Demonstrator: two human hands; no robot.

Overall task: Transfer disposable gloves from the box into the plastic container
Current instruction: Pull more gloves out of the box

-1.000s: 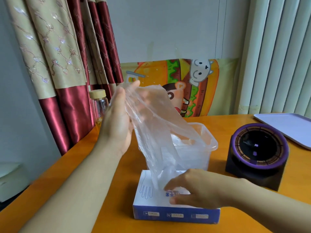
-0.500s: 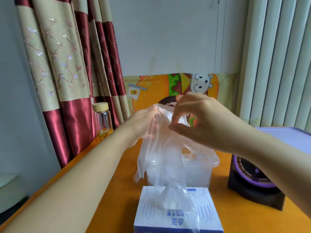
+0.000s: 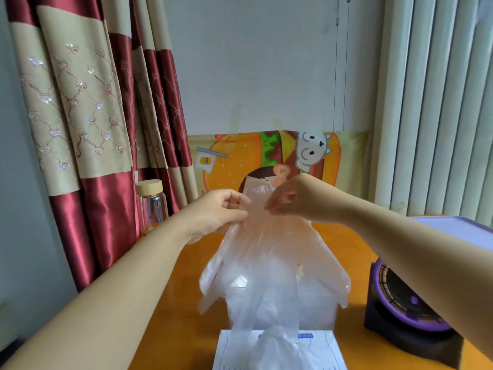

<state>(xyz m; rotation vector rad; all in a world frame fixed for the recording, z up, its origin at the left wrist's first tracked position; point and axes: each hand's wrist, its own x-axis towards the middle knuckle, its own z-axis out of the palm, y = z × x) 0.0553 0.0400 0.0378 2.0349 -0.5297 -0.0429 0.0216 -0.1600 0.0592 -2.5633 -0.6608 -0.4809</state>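
Observation:
A clear disposable glove (image 3: 269, 263) hangs in the air above the table, its cuff at the top. My left hand (image 3: 221, 212) pinches the cuff's left side and my right hand (image 3: 298, 201) pinches its right side. The glove's fingers dangle down over the clear plastic container (image 3: 320, 308), which stands behind the white and blue glove box (image 3: 325, 348) at the bottom edge. More crumpled glove plastic (image 3: 277, 345) sticks up from the box's opening. The hanging glove hides most of the container.
A black and purple round device (image 3: 400, 308) stands to the right of the container. Behind it lies a white tray (image 3: 458, 231). A glass jar with a wooden lid (image 3: 152, 201) stands at the back left by the red curtain (image 3: 88, 145). The table (image 3: 186, 297) is orange.
My right hand left the box, rose and took the glove's cuff. Both hands lifted the glove higher and spread it flat; the camera tilted up.

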